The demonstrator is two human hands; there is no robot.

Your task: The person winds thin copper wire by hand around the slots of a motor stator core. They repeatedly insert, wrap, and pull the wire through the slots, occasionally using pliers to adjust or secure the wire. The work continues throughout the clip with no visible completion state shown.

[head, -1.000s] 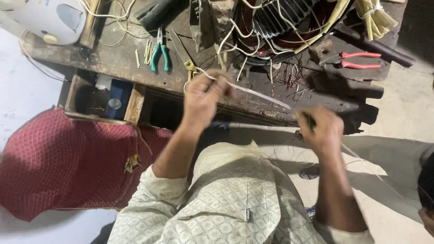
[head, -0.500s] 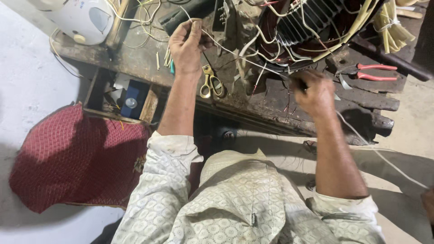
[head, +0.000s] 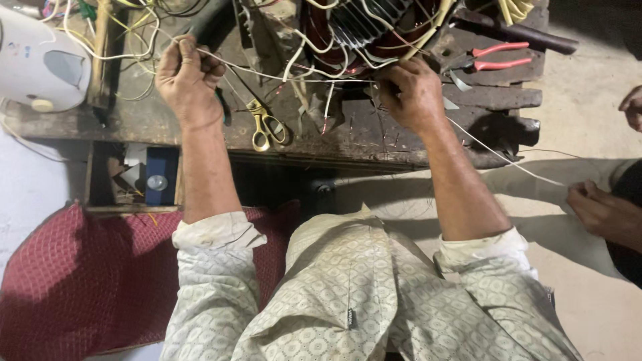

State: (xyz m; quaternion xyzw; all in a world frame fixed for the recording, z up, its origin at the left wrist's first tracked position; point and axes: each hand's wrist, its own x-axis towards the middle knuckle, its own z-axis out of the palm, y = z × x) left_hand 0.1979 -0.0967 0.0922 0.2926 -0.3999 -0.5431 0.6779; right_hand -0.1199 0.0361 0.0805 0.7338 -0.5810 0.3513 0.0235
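L hand [head: 187, 77] & R hand [head: 414, 93] each pinch a thin white wire [head: 294, 77], taut between them. Gold scissors [head: 267, 126] lie near-centre on bench [head: 401, 137]; motor stator [head: 361, 30], prob., sits far.

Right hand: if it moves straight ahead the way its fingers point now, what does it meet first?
The right hand points up and away, toward the motor winding with its dark core and red coils. That would probably be first, as it lies just beyond the fingertips. Depth is unclear; loose pale wires may come earlier.

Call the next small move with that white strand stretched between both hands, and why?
Probably draw the white strand onward with the left hand, the right hand guiding. It runs taut between both fists beside the motor windings, with slack trailing behind the right hand.
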